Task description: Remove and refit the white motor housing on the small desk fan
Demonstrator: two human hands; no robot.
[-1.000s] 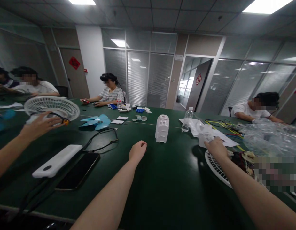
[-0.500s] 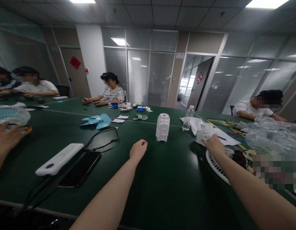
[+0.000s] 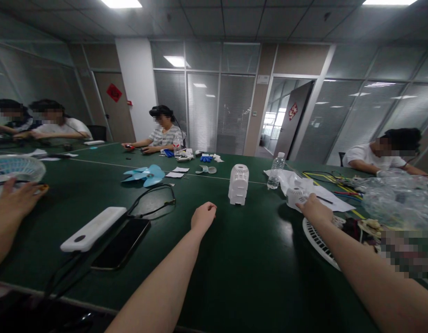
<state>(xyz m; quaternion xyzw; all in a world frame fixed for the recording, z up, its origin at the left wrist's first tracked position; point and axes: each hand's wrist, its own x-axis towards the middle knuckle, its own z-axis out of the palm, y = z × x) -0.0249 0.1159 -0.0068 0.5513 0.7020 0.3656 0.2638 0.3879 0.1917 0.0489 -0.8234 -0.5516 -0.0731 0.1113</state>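
Note:
My left hand (image 3: pixel 203 217) is closed with curled fingers over the green table, and nothing shows in it. To its right, a white vented motor housing (image 3: pixel 239 184) stands upright, apart from both hands. Farther right, my right hand (image 3: pixel 316 210) has its fingers on the near side of a second white vented plastic part (image 3: pixel 296 196), which rests on the table. Part of that piece is hidden behind the fingers. Below my right forearm lies a round white fan grille (image 3: pixel 320 243), partly covered by the arm.
A phone (image 3: pixel 122 245), white power bank (image 3: pixel 94 229) and black cable lie to the left. Beyond are a blue fan blade (image 3: pixel 144 175) and a water bottle (image 3: pixel 276 170). Clear plastic bags (image 3: pixel 401 194) heap at right. Another person's hand (image 3: pixel 18 201) touches a fan grille at far left.
The view has swung slightly left, so everything sits a little farther right in the picture. Both of my hands hold nearly the same positions and grips.

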